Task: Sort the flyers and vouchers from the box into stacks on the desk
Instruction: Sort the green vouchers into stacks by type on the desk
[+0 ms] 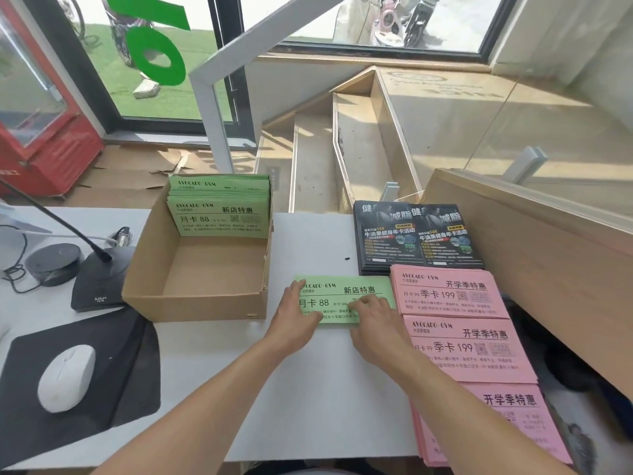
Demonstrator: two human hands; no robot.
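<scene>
Both hands, left hand and right hand, rest flat with straight fingers, covering the lower half of a green voucher lying on the white worktop beside the cardboard box.

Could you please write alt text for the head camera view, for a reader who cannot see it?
Both hands, left hand and right hand, press flat on a green voucher on the white desk, between a cardboard box holding more green vouchers and stacked pink vouchers and black flyers.
</scene>
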